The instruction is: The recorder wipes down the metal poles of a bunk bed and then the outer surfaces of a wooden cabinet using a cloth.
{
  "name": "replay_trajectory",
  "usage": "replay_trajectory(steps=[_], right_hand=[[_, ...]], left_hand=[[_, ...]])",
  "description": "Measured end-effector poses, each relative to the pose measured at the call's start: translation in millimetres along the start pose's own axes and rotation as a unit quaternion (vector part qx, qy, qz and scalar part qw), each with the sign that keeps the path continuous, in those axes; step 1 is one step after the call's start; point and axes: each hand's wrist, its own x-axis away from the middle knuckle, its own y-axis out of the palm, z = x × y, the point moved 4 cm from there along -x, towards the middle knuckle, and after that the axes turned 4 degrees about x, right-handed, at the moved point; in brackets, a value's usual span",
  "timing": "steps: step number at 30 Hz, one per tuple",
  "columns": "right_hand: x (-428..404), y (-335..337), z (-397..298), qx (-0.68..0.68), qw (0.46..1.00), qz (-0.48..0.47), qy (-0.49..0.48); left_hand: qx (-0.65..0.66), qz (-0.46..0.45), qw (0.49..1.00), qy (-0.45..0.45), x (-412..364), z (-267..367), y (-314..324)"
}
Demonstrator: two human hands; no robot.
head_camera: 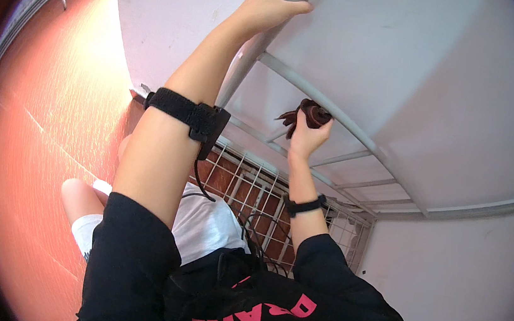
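Observation:
At the top of the head view, my left hand (272,5) wraps around a thick grey metal post (255,53), with the thumb on its right side. My right hand (309,138) clutches a crumpled dark brown cloth (310,114) against a thinner grey metal rail (342,118). That rail branches off the post and runs down to the right. Part of the cloth dangles to the left of my fingers. Black straps with small devices circle both my forearms; a black cable hangs from the left one (208,126).
Grey crossbars (363,184) join the rail to a lower tube. A white wire grid (276,200) stands behind, near several loose black cables (258,236). Pale wall (453,278) fills the right. An orange wood-grain surface (50,137) spans the left. A bare knee (75,187) shows there.

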Motion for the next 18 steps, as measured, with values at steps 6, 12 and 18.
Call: replay_trajectory(steps=[6,12,18], right_hand=[[15,14,17,0.070,0.997,0.040,0.012],[80,9,123,0.190,0.976,-0.079,0.074],[74,-10,119,0.175,0.969,-0.169,0.053]], left_hand=[[-0.051,0.015,0.998,0.013,-2,-4,-9],[-0.036,-0.019,0.999,-0.021,2,6,1],[-0.035,-0.012,0.997,-0.066,2,5,-5]])
